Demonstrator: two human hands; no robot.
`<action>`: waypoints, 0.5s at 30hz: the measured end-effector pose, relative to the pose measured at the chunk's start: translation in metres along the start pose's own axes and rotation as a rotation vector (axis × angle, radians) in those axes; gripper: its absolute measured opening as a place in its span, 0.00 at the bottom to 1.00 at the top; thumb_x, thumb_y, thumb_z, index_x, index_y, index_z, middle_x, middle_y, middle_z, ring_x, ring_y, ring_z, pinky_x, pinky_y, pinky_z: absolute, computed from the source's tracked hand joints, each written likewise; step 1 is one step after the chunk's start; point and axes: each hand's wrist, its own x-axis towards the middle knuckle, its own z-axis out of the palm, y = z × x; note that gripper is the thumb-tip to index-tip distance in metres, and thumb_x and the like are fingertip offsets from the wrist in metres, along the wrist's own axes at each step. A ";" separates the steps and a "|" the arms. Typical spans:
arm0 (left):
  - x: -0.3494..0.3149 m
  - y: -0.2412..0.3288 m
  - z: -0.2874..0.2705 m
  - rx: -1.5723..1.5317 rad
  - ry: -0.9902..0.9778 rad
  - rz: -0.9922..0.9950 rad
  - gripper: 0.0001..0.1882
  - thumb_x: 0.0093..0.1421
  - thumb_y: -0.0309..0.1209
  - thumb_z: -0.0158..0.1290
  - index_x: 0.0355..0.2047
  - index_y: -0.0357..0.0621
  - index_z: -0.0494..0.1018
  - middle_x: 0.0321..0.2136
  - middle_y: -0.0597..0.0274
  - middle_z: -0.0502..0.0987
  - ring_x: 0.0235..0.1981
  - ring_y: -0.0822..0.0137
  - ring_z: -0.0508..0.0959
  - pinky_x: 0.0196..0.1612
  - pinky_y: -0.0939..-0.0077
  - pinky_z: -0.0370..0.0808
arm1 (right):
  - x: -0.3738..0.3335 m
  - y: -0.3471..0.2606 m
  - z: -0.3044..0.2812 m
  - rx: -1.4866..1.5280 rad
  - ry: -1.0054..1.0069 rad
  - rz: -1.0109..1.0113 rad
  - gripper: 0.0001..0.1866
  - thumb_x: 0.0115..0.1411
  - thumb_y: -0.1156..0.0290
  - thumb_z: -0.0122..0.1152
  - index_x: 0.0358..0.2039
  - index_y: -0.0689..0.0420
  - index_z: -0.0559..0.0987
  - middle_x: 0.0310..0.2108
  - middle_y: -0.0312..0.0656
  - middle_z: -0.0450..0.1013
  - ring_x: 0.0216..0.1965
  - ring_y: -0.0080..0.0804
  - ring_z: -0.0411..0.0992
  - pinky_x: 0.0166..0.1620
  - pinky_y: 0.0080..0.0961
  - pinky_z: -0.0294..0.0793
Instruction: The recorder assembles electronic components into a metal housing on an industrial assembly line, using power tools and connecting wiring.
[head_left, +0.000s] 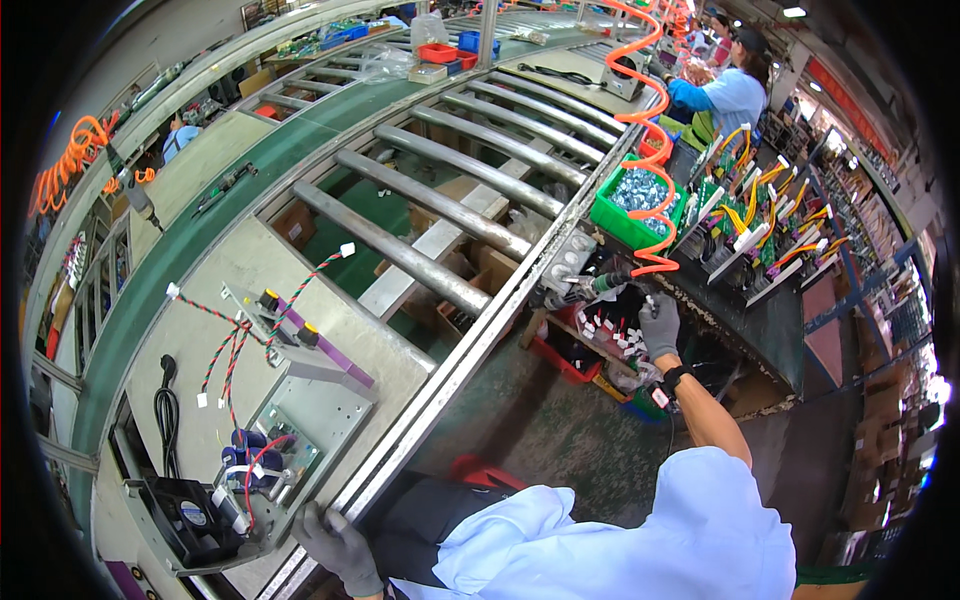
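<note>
An open metal chassis [320, 405] sits on the grey work surface at left, with a black fan [190, 515], blue capacitors [255, 460] and upright twisted red-and-black wires [236, 365] ending in white plugs. My left hand [340, 550], in a grey glove, lies at the chassis's near corner by the rail, its fingers apart. Out to the right, my right hand [659, 325], also gloved, is over a bin of white-plugged wires [615, 335]. Its fingers are drawn together at the tips; what they hold, if anything, is too small to name. A power screwdriver [605, 283] lies just beyond it.
Metal rollers [430, 200] span the conveyor frame ahead. A green bin [640, 205] of small metal parts stands by a hanging orange coiled hose [655, 150]. Circuit boards with yellow cables [765, 215] crowd the right bench. A black cord [166, 415] lies at left. Another person [735, 90] works farther off.
</note>
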 end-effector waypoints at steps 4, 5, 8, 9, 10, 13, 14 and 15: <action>-0.001 -0.002 0.001 -0.022 -0.026 -0.020 0.16 0.64 0.30 0.51 0.49 0.32 0.70 0.45 0.41 0.70 0.47 0.43 0.71 0.52 0.52 0.68 | 0.017 -0.059 -0.046 0.038 0.136 -0.118 0.09 0.60 0.69 0.60 0.38 0.60 0.75 0.33 0.47 0.71 0.38 0.44 0.73 0.42 0.35 0.73; 0.001 -0.002 0.000 -0.012 -0.027 -0.011 0.15 0.64 0.30 0.51 0.48 0.33 0.70 0.44 0.41 0.70 0.47 0.43 0.71 0.52 0.52 0.68 | 0.022 -0.077 -0.060 0.022 0.188 -0.206 0.10 0.62 0.66 0.58 0.39 0.59 0.76 0.35 0.47 0.72 0.38 0.44 0.73 0.43 0.36 0.72; 0.014 0.009 -0.009 -0.011 0.021 0.033 0.12 0.58 0.27 0.52 0.42 0.36 0.69 0.41 0.42 0.72 0.46 0.42 0.71 0.51 0.48 0.68 | 0.034 -0.126 -0.086 0.070 0.236 -0.165 0.15 0.68 0.61 0.50 0.41 0.59 0.78 0.36 0.48 0.74 0.39 0.43 0.72 0.46 0.38 0.70; 0.022 0.015 -0.015 -0.015 0.096 0.123 0.12 0.57 0.26 0.53 0.41 0.37 0.70 0.41 0.44 0.72 0.46 0.43 0.71 0.51 0.50 0.68 | 0.048 -0.141 -0.086 0.200 0.197 -0.084 0.16 0.68 0.61 0.52 0.43 0.61 0.78 0.37 0.49 0.75 0.39 0.45 0.72 0.46 0.41 0.70; 0.028 0.024 -0.027 -0.064 0.077 0.117 0.11 0.56 0.25 0.53 0.41 0.39 0.71 0.40 0.47 0.73 0.45 0.45 0.72 0.50 0.52 0.69 | 0.061 -0.154 -0.086 0.187 0.145 -0.102 0.17 0.67 0.61 0.54 0.46 0.62 0.78 0.38 0.50 0.75 0.39 0.48 0.72 0.46 0.43 0.70; 0.040 0.064 -0.079 -0.811 -0.098 -0.068 0.10 0.55 0.23 0.54 0.39 0.36 0.76 0.37 0.49 0.77 0.37 0.56 0.78 0.42 0.68 0.75 | 0.098 -0.205 -0.094 -0.125 0.114 -0.479 0.17 0.67 0.63 0.55 0.48 0.64 0.77 0.37 0.45 0.76 0.35 0.40 0.72 0.42 0.37 0.71; 0.043 0.074 -0.106 -0.916 -0.254 0.001 0.11 0.52 0.22 0.57 0.38 0.38 0.77 0.38 0.53 0.79 0.38 0.56 0.79 0.43 0.67 0.76 | 0.109 -0.234 -0.095 -0.095 0.076 -0.656 0.16 0.67 0.65 0.55 0.47 0.63 0.77 0.37 0.45 0.76 0.35 0.39 0.73 0.40 0.35 0.71; 0.047 0.084 -0.127 -1.066 -0.329 0.180 0.13 0.55 0.30 0.54 0.37 0.34 0.77 0.38 0.50 0.78 0.36 0.56 0.77 0.42 0.66 0.74 | 0.118 -0.268 -0.102 0.090 -0.006 -0.681 0.14 0.67 0.66 0.55 0.47 0.63 0.77 0.36 0.45 0.77 0.34 0.37 0.73 0.38 0.33 0.72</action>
